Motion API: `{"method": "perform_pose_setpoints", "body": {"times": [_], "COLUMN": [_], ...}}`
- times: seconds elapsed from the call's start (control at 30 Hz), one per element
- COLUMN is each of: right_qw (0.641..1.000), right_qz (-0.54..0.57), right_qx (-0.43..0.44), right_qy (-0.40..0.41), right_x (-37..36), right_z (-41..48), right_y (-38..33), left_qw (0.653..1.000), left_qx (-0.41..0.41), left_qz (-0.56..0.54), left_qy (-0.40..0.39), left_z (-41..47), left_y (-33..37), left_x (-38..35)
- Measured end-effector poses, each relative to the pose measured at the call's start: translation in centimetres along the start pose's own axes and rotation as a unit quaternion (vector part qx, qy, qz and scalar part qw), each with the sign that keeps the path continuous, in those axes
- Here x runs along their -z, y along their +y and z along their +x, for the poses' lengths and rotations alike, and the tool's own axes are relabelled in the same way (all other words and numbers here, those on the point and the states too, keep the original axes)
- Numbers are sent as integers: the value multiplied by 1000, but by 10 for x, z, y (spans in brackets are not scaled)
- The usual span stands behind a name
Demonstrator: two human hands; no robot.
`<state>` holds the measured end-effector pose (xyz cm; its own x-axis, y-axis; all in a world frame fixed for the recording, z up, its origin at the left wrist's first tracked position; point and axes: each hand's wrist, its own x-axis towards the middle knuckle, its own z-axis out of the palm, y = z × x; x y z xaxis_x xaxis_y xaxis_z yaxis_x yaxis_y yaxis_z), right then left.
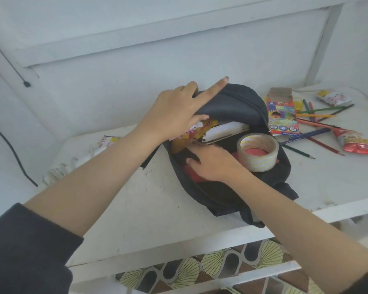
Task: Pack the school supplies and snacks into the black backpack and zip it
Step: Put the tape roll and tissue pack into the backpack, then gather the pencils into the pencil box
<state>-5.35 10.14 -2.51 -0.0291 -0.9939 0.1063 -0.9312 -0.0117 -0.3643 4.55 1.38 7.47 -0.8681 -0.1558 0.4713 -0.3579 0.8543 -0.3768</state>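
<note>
Recording the black backpack (232, 102) lying open-mouthed on the white table (136, 209), near its middle. Noted left hand (176, 113) gripping the upper flap, thumb tucked beneath the fabric, index finger stretched straight along the top, other fingers bent over the edge. Judged as a hold meant to keep the mouth wide and give the other hand room inside. Found right hand (212, 162) palm down within the opening, fingers laid fairly flat, thumb out to the side, pressing on a red flat item (194, 176) and dark fabric, with no object clasped. Read as pushing contents down or shifting them to make space. Logged inside the bag: notebooks (223, 130) stacked toward the far side, a yellow and pink packet (191, 130) just under the left palm, a roll of clear packing tape (257, 151) lying flat at the right of the opening, only partly sunk. Counted outside on the right: coloured pencil box (282, 115) with lid open, loose coloured pencils (319, 124) scattered beside it, a red snack packet (357, 143), a second packet (333, 97) farther back. Spotted one more packet (106, 142) and a white cloth (72, 164) to the left. Estimated packing roughly half done; zip not yet closed.
</note>
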Motion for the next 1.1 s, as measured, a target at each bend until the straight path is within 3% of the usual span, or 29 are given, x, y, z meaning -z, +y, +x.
{"method": "perform_pose_setpoints", "body": {"times": [0.13, 0.27, 0.4, 0.53, 0.67, 0.8, 0.9, 1.0, 1.1], "right_qw": [992, 954, 905, 931, 977, 989, 990, 974, 968], "right_qz": [17, 49, 31, 15, -33, -56, 22, 131, 96], "right_qx": [0, 11, -8, -24, -35, -2, 34, 21, -6], "right_qy": [125, 297, 425, 364, 208, 136, 136, 184, 232], "right_x": [14, 31, 41, 42, 29, 14, 20, 35, 50], "right_z": [-44, -75, -86, -87, -97, -112, -118, -119, -116], "right_y": [2, 11, 36, 66, 94, 114, 127, 150, 194], "left_qw": [991, 979, 927, 884, 900, 919, 908, 907, 911], "left_qx": [109, 174, 289, 307, 300, 285, 327, 339, 298], "left_qz": [-23, -91, -239, -351, -308, -260, -260, -248, -272], "left_qy": [-74, -50, 0, 18, -64, -85, -35, 37, 81], "left_z": [-12, -30, -42, -60, -81, -96, -88, -61, -18], "left_y": [18, 39, 67, 94, 121, 143, 153, 165, 185], "left_x": [-8, -12, -8, -20, -47, -62, -61, -51, -43]}}
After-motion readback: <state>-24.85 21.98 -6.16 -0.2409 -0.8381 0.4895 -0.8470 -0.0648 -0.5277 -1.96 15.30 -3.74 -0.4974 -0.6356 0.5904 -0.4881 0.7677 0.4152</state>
